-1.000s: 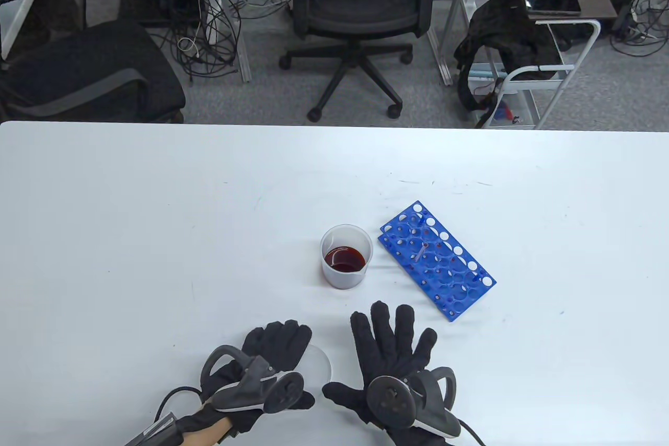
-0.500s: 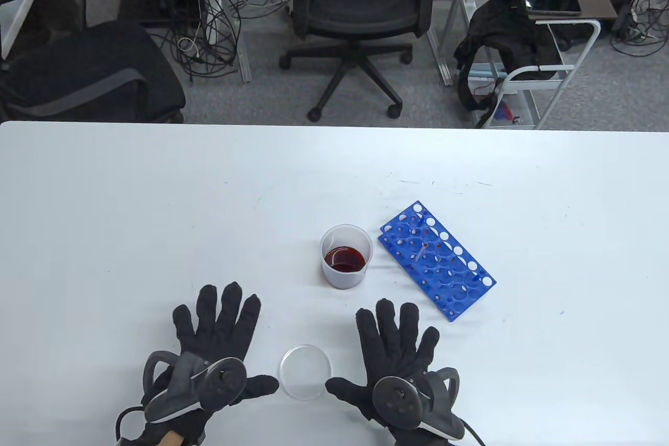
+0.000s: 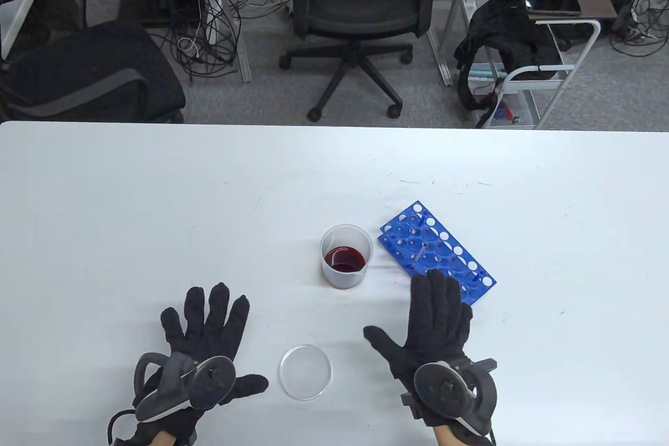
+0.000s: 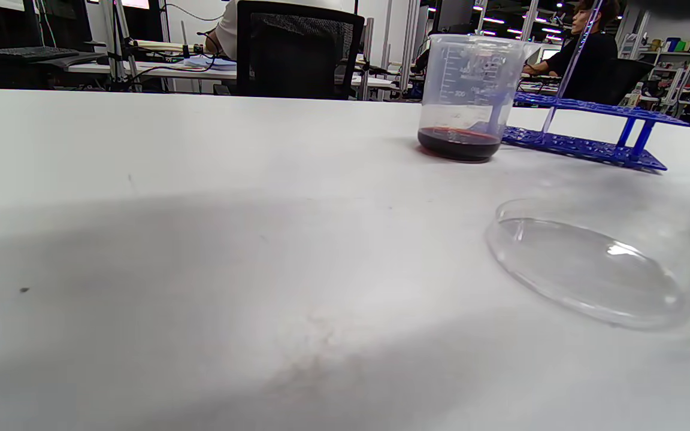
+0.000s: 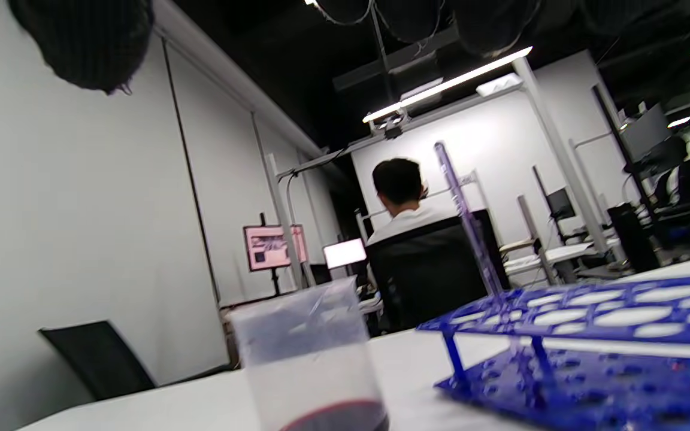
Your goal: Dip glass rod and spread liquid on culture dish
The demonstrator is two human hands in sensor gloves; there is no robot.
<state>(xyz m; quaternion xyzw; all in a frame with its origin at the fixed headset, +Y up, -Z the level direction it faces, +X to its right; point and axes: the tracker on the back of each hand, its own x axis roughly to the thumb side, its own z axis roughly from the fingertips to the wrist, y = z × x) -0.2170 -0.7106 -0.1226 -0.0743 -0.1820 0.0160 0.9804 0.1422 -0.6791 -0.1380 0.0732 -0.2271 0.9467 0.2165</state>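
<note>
A clear culture dish [image 3: 305,372] lies on the white table near the front edge; it also shows in the left wrist view [image 4: 593,263]. A plastic beaker [image 3: 346,256] with dark red liquid stands behind it, also seen in both wrist views [image 4: 468,96] [image 5: 309,359]. A glass rod [image 3: 422,251] stands upright in the blue tube rack [image 3: 439,258]; the rod [image 5: 468,218] rises from the rack [image 5: 584,335] in the right wrist view. My left hand [image 3: 209,326] lies open and flat, left of the dish. My right hand [image 3: 436,310] is open, empty, its fingertips over the rack's near end.
Office chairs [image 3: 360,7], cables and a white cart [image 3: 543,75] stand beyond the table's far edge. Bare table surface lies to the left and right of the hands.
My left hand left the dish and moved left, now lying flat. My right hand has moved forward and right, reaching the rack's near end. The dish, beaker and rod have stayed put.
</note>
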